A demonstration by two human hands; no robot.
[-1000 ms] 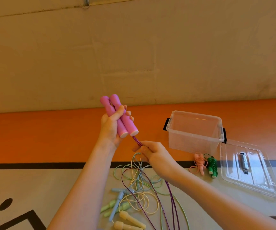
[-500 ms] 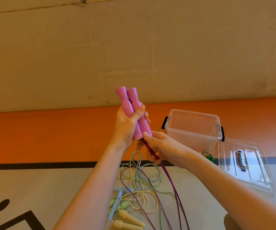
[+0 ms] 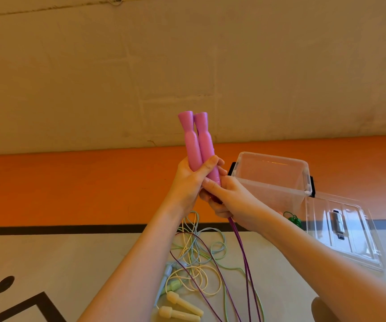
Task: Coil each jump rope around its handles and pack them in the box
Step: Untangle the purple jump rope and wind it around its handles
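Two pink handles stand upright, side by side, gripped at their lower ends by my left hand. My right hand sits just below and against them, fingers curled round the purple rope where it leaves the handles. The rope hangs down from there to the floor. The clear plastic box stands open to the right, behind my right hand. A coiled green rope peeks out beside my right forearm.
The box's clear lid lies flat to the right of the box. Below my hands is a tangle of cream, light green and pale blue ropes, with cream handles near the bottom edge.
Both hands rose and moved right. The pink handles swung from tilted to upright. My right hand slid up the purple rope until it met the handles, and now hides the coiled pink rope.
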